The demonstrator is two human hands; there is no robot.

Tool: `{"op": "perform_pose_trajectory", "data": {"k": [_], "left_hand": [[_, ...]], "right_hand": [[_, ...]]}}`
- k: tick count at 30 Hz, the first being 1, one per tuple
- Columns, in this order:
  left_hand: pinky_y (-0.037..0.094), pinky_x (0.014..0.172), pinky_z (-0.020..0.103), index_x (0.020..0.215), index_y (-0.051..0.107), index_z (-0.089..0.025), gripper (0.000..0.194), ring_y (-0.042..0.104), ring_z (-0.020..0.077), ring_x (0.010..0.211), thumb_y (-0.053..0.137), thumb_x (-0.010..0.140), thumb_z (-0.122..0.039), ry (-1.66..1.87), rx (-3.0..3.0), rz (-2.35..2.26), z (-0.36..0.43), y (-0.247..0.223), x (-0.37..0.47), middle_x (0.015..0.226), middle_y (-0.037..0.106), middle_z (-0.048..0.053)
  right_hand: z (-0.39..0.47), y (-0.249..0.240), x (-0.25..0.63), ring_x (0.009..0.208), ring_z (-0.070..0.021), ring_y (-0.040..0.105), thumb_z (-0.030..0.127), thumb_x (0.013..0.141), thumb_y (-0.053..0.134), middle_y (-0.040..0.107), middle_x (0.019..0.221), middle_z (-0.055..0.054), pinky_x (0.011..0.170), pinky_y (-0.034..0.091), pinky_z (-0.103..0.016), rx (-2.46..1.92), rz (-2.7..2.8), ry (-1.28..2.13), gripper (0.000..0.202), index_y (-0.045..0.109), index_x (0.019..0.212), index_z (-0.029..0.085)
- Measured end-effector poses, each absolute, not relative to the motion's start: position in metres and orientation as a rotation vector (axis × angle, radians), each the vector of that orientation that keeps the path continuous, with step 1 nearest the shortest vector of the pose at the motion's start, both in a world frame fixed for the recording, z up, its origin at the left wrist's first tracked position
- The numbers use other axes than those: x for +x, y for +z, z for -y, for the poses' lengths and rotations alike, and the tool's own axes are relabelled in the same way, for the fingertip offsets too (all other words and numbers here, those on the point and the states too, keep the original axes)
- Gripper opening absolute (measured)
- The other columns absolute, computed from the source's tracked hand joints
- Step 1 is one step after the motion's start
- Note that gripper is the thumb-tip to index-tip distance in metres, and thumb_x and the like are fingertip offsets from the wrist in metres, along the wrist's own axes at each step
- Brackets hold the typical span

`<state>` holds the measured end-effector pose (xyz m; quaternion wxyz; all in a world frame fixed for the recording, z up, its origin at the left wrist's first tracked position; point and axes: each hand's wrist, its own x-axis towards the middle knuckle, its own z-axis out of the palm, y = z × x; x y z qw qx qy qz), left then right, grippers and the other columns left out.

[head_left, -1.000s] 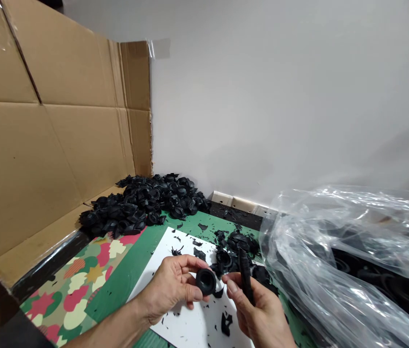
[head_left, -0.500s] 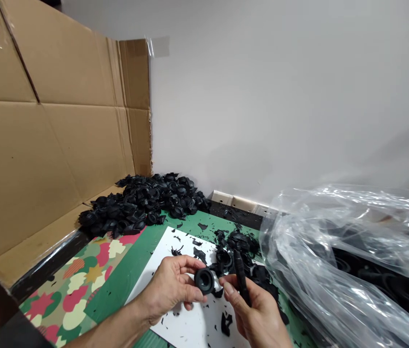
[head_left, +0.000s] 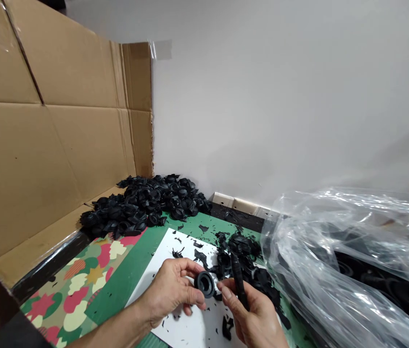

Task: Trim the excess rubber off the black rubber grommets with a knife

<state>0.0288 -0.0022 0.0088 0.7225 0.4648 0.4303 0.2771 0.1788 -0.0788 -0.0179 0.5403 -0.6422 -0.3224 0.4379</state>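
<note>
My left hand (head_left: 175, 286) pinches a black rubber ring (head_left: 205, 284) between thumb and fingers, its round opening facing me. Close to the ring's right side, my right hand (head_left: 250, 309) is closed around a black pen-shaped tool (head_left: 238, 278), which points up and away from me. The tool's lower end is hidden in the hand, so I cannot tell what tip it has. Beneath both hands lies a white sheet (head_left: 153, 290) strewn with black trimmings (head_left: 227, 327). Just beyond the right hand is a heap of black rubber scraps (head_left: 241, 246).
A large pile of black ribbed rubber parts (head_left: 146, 200) sits at the back left against a cardboard wall (head_left: 81, 145). Clear plastic bags (head_left: 306, 251) with black parts inside fill the right side. A green mat (head_left: 113, 290) and patterned paper (head_left: 77, 290) cover the table.
The rubber ring has turned in my left hand, showing a wider opening. My right hand has shifted slightly left with the pen-shaped tool.
</note>
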Motion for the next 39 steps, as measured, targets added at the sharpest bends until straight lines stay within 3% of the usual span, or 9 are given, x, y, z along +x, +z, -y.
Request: {"op": "perform_pose_trajectory", "data": {"k": [5,8,15,21,30,39], "left_hand": [[0.031,0.032,0.015,0.084,0.062,-0.015,0.040,0.045,0.0063,0.032,0.070,0.047,-0.004,0.552,1.107,-1.024,0.003,0.006,0.029,0.045,0.058,-0.008],[0.027,0.035,0.017,0.084,0.063,-0.016,0.039,0.037,0.0057,0.033,0.073,0.047,-0.006,0.559,1.188,-1.059,0.004,0.003,0.028,0.038,0.049,-0.011],[0.029,0.048,0.018,0.075,0.068,-0.016,0.034,0.040,0.0088,0.055,0.082,0.045,-0.009,0.726,1.357,-0.993,0.007,-0.001,0.027,0.059,0.052,-0.006],[0.030,0.050,0.020,0.075,0.070,-0.017,0.034,0.040,0.0089,0.058,0.084,0.045,-0.009,0.779,1.433,-0.993,0.005,-0.005,0.027,0.070,0.050,-0.005],[0.031,0.047,0.020,0.077,0.069,-0.016,0.039,0.047,0.0103,0.053,0.077,0.042,0.000,0.689,1.285,-1.039,0.006,0.001,0.028,0.058,0.056,-0.006],[0.029,0.041,0.018,0.080,0.069,-0.015,0.035,0.042,0.0077,0.043,0.071,0.047,-0.005,0.659,1.243,-1.060,0.005,0.003,0.027,0.047,0.055,-0.007]], "right_hand": [[0.078,-0.020,0.178,0.038,-0.0077,0.026,0.060,0.065,0.070,0.038,0.044,0.007,0.039,0.022,-0.023,-1.528,0.800,1.090,0.045,0.068,0.075,0.016],[0.077,-0.023,0.173,0.037,-0.0083,0.026,0.061,0.064,0.070,0.035,0.041,0.008,0.039,0.022,-0.023,-1.527,0.810,1.116,0.047,0.068,0.078,0.016],[0.075,-0.028,0.162,0.036,-0.0072,0.026,0.058,0.063,0.073,0.039,0.042,0.008,0.037,0.023,-0.022,-1.457,0.822,1.157,0.043,0.067,0.074,0.016],[0.075,-0.030,0.161,0.036,-0.0080,0.029,0.057,0.063,0.073,0.034,0.040,0.009,0.039,0.027,-0.022,-1.426,0.787,1.215,0.042,0.065,0.071,0.017],[0.074,-0.033,0.161,0.038,-0.0088,0.032,0.055,0.061,0.075,0.035,0.039,0.009,0.039,0.028,-0.022,-1.403,0.730,1.194,0.040,0.063,0.066,0.017],[0.074,-0.032,0.164,0.037,-0.0076,0.029,0.056,0.061,0.074,0.035,0.042,0.009,0.039,0.024,-0.021,-1.421,0.705,1.252,0.041,0.061,0.067,0.018]]}}
